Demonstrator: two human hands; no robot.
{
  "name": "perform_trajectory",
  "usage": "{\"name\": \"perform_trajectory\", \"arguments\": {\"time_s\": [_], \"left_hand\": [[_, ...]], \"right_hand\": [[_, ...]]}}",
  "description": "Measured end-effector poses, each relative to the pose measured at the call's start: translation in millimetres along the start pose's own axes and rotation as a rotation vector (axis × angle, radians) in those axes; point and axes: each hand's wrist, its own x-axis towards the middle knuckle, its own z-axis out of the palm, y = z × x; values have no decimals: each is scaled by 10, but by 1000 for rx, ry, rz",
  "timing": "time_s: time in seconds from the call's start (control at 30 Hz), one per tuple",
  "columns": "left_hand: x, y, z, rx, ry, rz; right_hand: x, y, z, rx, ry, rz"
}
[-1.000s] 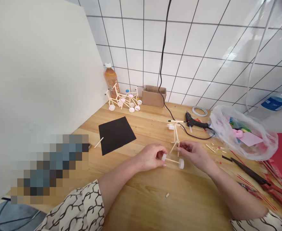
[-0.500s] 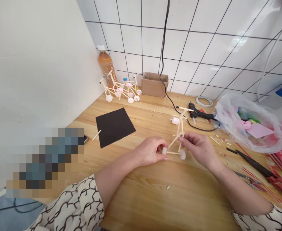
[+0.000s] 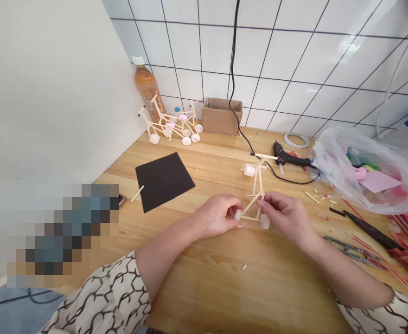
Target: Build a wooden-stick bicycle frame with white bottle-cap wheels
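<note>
Near the middle of the worktop (image 3: 204,278), both hands are busy with a little stick build. The left hand (image 3: 225,213) is curled nearly closed, thumb and fingers pinching the white wheel at the left end of a wheel axle (image 3: 250,218); the other white wheel, on the right end, sits just beside the right hand (image 3: 283,215). That one's got thumb and fingertips closed on a pale stick frame (image 3: 258,178), around where its sticks join. The frame's near legs come right down by the axle, though I can't tell if they're actually touching it. At its far end there's a black-tipped crossbar up top and another white wheel-like piece.

Far left, a bunch of stick trikes (image 3: 169,125) with white wheels and pink bits stands in front of a bottle (image 3: 145,86) of orange-brown drink, with a cardboard box (image 3: 221,117) right of them. Left of the hands lies a black sheet (image 3: 164,182), a short stick (image 3: 137,194) overlapping its edge. Over on the right: a black glue gun (image 3: 290,158), a tape roll (image 3: 296,139), a clear plastic bag (image 3: 318,153) of colourful stuff, and red-handled scissors (image 3: 374,234) nearer in.
</note>
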Motion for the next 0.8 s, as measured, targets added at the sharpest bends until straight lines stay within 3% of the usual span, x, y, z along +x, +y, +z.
{"name": "perform_trajectory", "arguments": {"time_s": [0.8], "left_hand": [[-11,14,3,65,-6,30]], "right_hand": [[-21,-32,30,-52,13,-29]]}}
